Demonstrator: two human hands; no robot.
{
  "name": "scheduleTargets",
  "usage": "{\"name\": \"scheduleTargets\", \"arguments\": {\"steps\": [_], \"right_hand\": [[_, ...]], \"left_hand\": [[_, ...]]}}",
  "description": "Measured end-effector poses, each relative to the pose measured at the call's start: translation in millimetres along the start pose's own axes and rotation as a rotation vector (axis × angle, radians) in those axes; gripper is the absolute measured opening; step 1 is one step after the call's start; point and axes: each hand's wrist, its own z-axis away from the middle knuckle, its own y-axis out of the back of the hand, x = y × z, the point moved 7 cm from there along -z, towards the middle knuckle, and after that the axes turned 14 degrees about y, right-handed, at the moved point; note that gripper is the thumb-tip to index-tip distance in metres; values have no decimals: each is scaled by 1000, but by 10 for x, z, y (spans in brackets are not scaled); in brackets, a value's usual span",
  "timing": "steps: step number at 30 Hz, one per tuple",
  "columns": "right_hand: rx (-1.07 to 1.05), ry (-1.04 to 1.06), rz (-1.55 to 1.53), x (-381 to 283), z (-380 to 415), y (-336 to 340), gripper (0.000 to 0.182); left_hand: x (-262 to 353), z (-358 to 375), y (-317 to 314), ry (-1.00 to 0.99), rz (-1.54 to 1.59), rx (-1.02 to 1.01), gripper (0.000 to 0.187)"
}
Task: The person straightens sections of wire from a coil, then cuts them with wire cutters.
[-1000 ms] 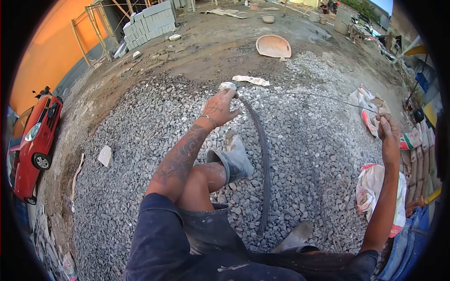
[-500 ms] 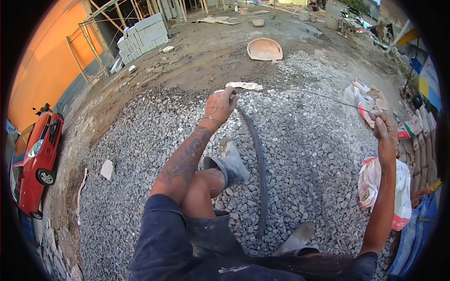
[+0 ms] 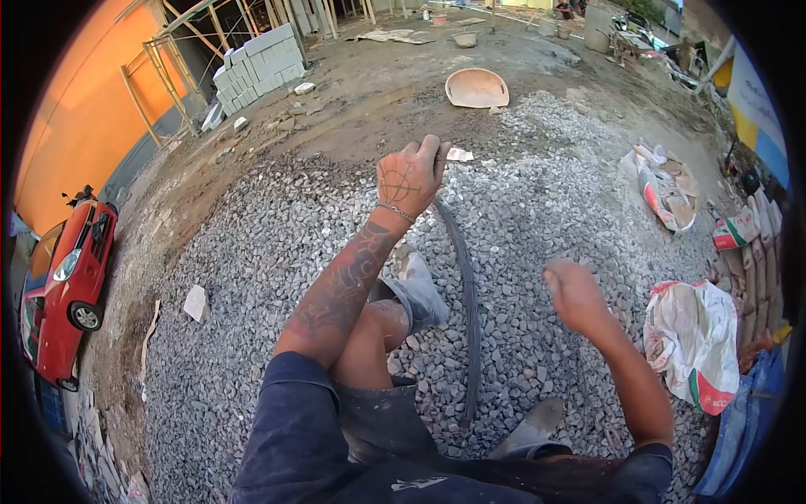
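Observation:
My left hand [image 3: 413, 178] is raised at the upper middle, its fingers pinched together above the top end of a long dark bundle of wire [image 3: 467, 311]. What it grips is too small to make out. The bundle curves down over the grey gravel [image 3: 537, 353] between my boots [image 3: 421, 294]. A pale strip [image 3: 460, 154] shows just right of the left fingers. My right hand [image 3: 576, 294] is closed over the gravel, right of the bundle; whatever it holds is blurred and hidden.
An orange basin [image 3: 476, 88] lies beyond the gravel. White sacks [image 3: 693, 336] are at the right, near stacked filled bags [image 3: 760, 260]. Grey blocks [image 3: 259, 71] stand upper left, a red car [image 3: 69, 290] far left.
My right hand has moved left and down from the far right. My left hand has shifted slightly up and right. The thin wire seen between both hands no longer shows.

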Motion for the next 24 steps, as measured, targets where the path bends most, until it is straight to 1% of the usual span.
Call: {"name": "scheduleTargets", "arguments": {"steps": [2,4,5,6,7,8,9,10,11,12,14,15,16,17,18,19,20,21,22,24], "right_hand": [[-345,55,-282,-431,37,-224,13],[-430,149,-549,-902,14,-59,15],[-409,109,-538,-894,13,45,15],[-285,136,-574,-889,-33,221,17],[-162,168,-603,-857,-51,380,18],[-148,137,-589,-754,-28,417,18],[-222,86,-398,-591,7,370,18],[-300,43,-209,-433,45,298,19],[-356,-47,-75,-250,92,190,17],[-355,-52,-71,-78,105,59,17],[54,-329,18,432,154,170,18],[251,-327,-59,495,166,332,18],[442,-314,-142,545,189,492,19],[561,-263,-127,533,214,667,18],[670,-203,-129,508,247,843,18],[708,-217,-127,564,298,968,17],[758,-267,-230,786,400,1026,15],[750,-225,-145,784,450,1199,13],[780,-250,-182,981,576,1268,11],[852,-336,-290,1299,848,1406,9]], "left_hand": [[-53,14,-11,-14,-28,34,18],[-201,-7,25,-30,54,108,17],[-252,-7,50,-72,86,116,16],[-311,12,74,-111,117,122,16],[-416,11,70,-88,119,118,15],[-488,17,57,-62,118,117,15],[-484,50,81,-71,143,111,15],[-504,60,91,-37,120,45,15],[-512,47,70,-4,92,-15,16],[-503,54,57,-6,98,-14,16],[-498,81,-45,-32,13,-99,15],[-524,80,-92,-31,10,-100,15],[-618,63,-160,17,23,-110,16],[-764,56,-198,77,25,-116,17],[-876,62,-215,96,-2,-123,19],[-1009,74,-233,125,-41,-129,21],[-1199,90,-286,140,-80,-122,22],[-1413,135,-302,152,-120,-117,24],[-1607,204,-241,184,-167,-108,24],[-1862,292,-241,253,-209,-161,26]]}}
